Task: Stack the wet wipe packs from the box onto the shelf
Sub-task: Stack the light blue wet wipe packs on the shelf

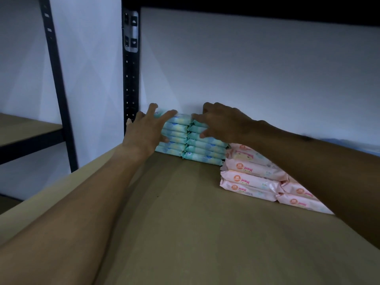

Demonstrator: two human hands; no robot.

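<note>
Blue packs (176, 138) in two touching columns at the back of the shelf (185, 212), against the wall (246, 68), lying long side left to right. Straight ahead of both hands, equally near: left hand (147, 131) flat-fingered over the left column's top, right hand (222, 124) pinching the right column's top packs. Pink packs (253, 178) just beside, rightward.

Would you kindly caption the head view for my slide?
On the shelf, the left hand presses and the right hand grips adjacent stacks of blue-green wet wipe packs, beside pink packs.
</note>
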